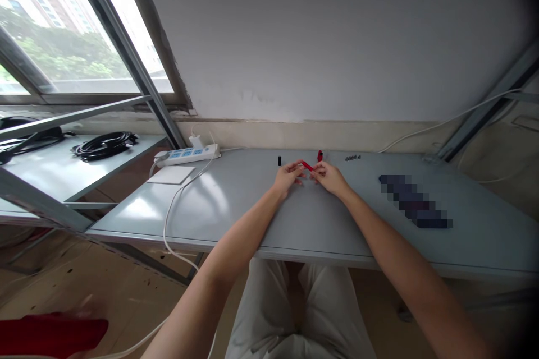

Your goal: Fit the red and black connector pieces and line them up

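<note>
A slim red piece (308,166) is over the middle of the desk (311,224), the left hand's (288,176) grip pinched on its left end, the right hand's (331,178) on its right. Beyond lie a red-and-black part (320,156), a black cylinder (279,161) to the left and small metallic pieces (352,157) to the right.

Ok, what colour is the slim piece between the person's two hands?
Red; the slim piece shows in the head view, the only one.

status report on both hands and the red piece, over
Left hand and right hand both holding red piece. Small black cylinder just beyond left hand. Nothing visibly blocking.
</note>
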`<action>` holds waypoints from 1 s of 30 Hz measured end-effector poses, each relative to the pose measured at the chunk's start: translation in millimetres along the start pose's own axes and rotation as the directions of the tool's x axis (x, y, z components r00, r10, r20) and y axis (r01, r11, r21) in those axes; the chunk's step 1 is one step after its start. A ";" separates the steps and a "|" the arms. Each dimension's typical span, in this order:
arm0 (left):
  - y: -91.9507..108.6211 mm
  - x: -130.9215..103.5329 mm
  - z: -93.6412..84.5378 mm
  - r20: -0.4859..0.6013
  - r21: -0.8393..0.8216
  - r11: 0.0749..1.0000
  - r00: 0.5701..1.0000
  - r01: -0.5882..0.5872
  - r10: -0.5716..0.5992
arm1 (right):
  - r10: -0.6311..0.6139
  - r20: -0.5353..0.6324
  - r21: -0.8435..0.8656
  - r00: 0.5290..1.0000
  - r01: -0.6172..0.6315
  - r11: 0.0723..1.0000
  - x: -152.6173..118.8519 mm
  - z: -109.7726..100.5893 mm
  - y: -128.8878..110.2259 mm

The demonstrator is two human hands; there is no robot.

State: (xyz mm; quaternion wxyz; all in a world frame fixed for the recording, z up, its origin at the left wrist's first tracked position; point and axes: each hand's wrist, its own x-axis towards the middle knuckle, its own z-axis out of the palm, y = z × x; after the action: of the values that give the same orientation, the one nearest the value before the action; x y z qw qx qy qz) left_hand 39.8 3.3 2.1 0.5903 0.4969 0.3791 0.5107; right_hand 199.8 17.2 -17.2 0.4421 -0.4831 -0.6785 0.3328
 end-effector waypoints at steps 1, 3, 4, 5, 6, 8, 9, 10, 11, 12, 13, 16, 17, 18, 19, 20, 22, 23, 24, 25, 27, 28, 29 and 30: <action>0.1 -0.2 0.5 0.017 0.002 1.000 1.000 0.007 -0.007 | 0.002 -0.004 -0.032 1.000 -0.002 0.999 -0.9 0.0 -0.4; 0.0 -0.1 1.4 0.056 0.021 0.999 0.998 0.025 -0.027 | -0.002 -0.044 -0.104 0.999 -0.003 0.995 -2.0 -0.3 -1.1; -0.2 0.4 1.5 0.067 0.048 0.998 0.997 0.033 -0.036 | -0.012 -0.079 -0.147 0.997 0.000 0.989 -2.1 -0.6 -1.2; -0.5 1.2 0.9 0.066 0.094 0.995 0.997 0.038 -0.044 | -0.027 -0.120 -0.190 0.992 0.003 0.982 -1.7 -1.0 -1.1; -0.7 2.4 -0.3 0.051 0.165 0.985 0.997 0.042 -0.051 | -0.040 -0.162 -0.228 0.986 0.002 0.974 -0.9 -1.4 -0.5; -0.5 6.0 -6.0 -0.012 0.352 0.935 0.999 0.044 -0.042 | -0.033 -0.233 -0.262 0.972 -0.030 0.965 1.3 -2.3 2.0; 0.3 8.2 -10.5 -0.046 0.452 0.891 0.999 0.045 -0.027 | -0.006 -0.256 -0.249 0.967 -0.060 0.967 2.7 -2.7 3.9; 1.7 10.5 -16.1 -0.078 0.543 0.838 0.997 0.049 -0.008 | 0.029 -0.271 -0.221 0.962 -0.092 0.971 4.2 -2.8 6.1; 3.6 12.9 -22.5 -0.099 0.618 0.784 0.995 0.052 0.012 | 0.065 -0.278 -0.186 0.958 -0.120 0.975 5.8 -2.7 8.4; 6.0 15.2 -29.5 -0.125 0.689 0.721 0.992 0.072 0.020 | 0.098 -0.277 -0.152 0.956 -0.144 0.978 7.5 -2.3 10.5; 8.7 17.3 -36.4 -0.180 0.743 0.657 0.984 0.127 0.014 | 0.124 -0.269 -0.125 0.955 -0.162 0.979 9.3 -1.5 12.2; 17.2 22.7 -53.3 -0.313 0.811 0.511 0.949 0.285 -0.032 | 0.155 -0.233 -0.127 0.960 -0.188 0.974 15.8 3.2 13.2; 19.4 24.3 -56.7 -0.333 0.817 0.488 0.942 0.308 -0.036 | 0.158 -0.220 -0.152 0.962 -0.194 0.969 18.5 5.5 11.9; 21.1 25.9 -58.9 -0.342 0.820 0.477 0.939 0.318 -0.039 | 0.160 -0.206 -0.183 0.965 -0.198 0.963 21.4 8.1 9.8; 22.0 27.7 -60.1 -0.343 0.820 0.475 0.938 0.320 -0.040 | 0.159 -0.191 -0.214 0.969 -0.199 0.956 24.6 10.8 7.0; 22.3 29.7 -60.6 -0.341 0.818 0.477 0.939 0.321 -0.046 | 0.157 -0.177 -0.246 0.971 -0.199 0.949 27.9 13.8 3.9; 20.4 34.8 -61.1 -0.334 0.818 0.478 0.941 0.321 -0.061 | 0.156 -0.155 -0.296 0.976 -0.196 0.935 34.4 20.3 -2.7; 18.4 37.9 -61.5 -0.328 0.820 0.476 0.942 0.318 -0.064 | 0.152 -0.147 -0.315 0.977 -0.192 0.929 37.5 23.9 -5.7; 15.7 41.3 -62.4 -0.319 0.824 0.474 0.946 0.310 -0.063 | 0.146 -0.140 -0.332 0.979 -0.185 0.925 40.5 27.7 -8.2; 12.6 44.9 -63.5 -0.308 0.829 0.474 0.950 0.296 -0.056 | 0.135 -0.133 -0.348 0.982 -0.174 0.921 43.3 31.8 -10.1; 6.1 52.3 -66.3 -0.292 0.835 0.479 0.956 0.271 -0.031 | 0.107 -0.115 -0.380 0.988 -0.143 0.914 48.6 40.2 -11.8; 3.2 55.8 -67.6 -0.289 0.838 0.480 0.957 0.261 -0.015 | 0.093 -0.104 -0.397 0.990 -0.127 0.909 51.2 44.4 -11.6; 0.9 59.0 -68.7 -0.284 0.842 0.479 0.959 0.248 0.003 | 0.083 -0.095 -0.412 0.992 -0.116 0.904 53.8 48.5 -10.8; -0.9 62.0 -69.3 -0.276 0.850 0.472 0.961 0.234 0.021 | 0.077 -0.088 -0.425 0.993 -0.107 0.899 56.4 52.3 -9.4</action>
State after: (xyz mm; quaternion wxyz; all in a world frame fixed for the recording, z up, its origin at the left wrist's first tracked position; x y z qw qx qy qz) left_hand -14.4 77.8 -10.2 0.2324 0.6351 0.6872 0.2653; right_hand 140.2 66.5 -13.5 0.3318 -0.6112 -0.6959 0.1791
